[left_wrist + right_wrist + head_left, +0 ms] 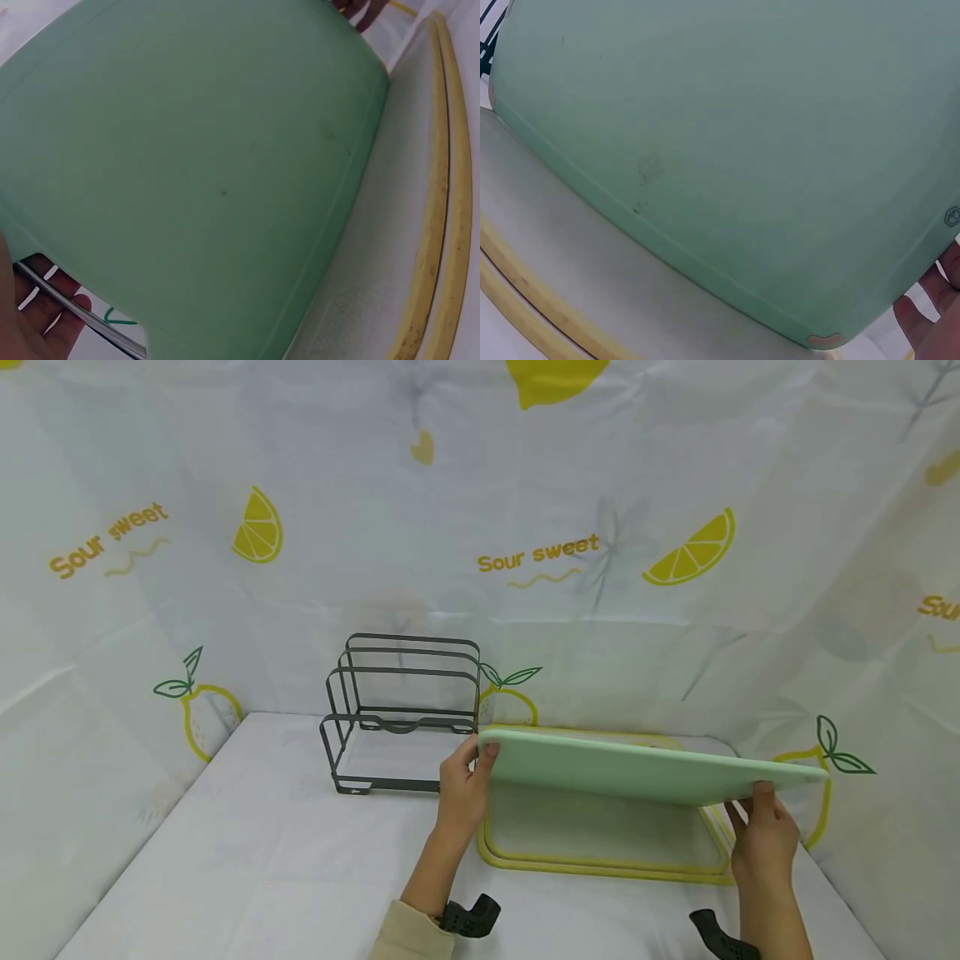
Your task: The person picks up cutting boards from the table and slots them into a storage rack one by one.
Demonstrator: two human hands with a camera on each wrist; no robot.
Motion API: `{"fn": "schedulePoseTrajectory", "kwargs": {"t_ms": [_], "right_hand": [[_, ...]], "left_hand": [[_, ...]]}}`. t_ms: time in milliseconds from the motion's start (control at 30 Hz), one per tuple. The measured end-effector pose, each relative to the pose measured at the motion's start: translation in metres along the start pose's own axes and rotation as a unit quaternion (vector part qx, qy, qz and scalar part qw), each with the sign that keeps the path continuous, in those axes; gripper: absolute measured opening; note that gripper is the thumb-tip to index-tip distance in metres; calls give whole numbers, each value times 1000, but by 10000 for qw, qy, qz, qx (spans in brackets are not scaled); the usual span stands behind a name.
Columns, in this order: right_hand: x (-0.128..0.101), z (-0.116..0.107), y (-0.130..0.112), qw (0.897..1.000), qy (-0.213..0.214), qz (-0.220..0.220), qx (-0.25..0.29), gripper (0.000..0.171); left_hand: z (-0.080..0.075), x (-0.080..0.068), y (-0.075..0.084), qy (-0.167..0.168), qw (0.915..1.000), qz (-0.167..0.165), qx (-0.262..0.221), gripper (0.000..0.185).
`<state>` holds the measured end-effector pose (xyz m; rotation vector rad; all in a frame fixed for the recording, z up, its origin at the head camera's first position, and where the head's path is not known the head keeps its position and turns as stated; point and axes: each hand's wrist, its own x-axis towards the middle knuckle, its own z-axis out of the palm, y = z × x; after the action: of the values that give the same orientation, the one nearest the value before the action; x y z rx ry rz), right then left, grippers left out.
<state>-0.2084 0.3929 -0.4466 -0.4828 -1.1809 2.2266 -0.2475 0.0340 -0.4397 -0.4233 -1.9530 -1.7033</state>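
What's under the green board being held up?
A pale, yellow-rimmed board lies under the green board, apparently stacked on a second board. In the head view, the green board covers much of the pale board's far part; the second board's face is hidden.

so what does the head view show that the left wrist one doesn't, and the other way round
Only the head view shows the dark wire rack and the "Sour sweet" lettering. Only the left wrist view shows the metallic bar and a dark speck. Both show the green board, left hand, right hand and pale piece with a double yellow edge.
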Motion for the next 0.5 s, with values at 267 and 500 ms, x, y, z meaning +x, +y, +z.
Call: {"fn": "schedulePoseTrajectory", "kwargs": {"t_ms": [267,500], "right_hand": [[-1,0,-6,9989,137,142,-426,22],[-2,1,-9,9978,183,186,-612,20]], "left_hand": [[-2,1,4,21,9999,-89,49,69],[-2,1,6,43,10000,57,-5,71]]}}
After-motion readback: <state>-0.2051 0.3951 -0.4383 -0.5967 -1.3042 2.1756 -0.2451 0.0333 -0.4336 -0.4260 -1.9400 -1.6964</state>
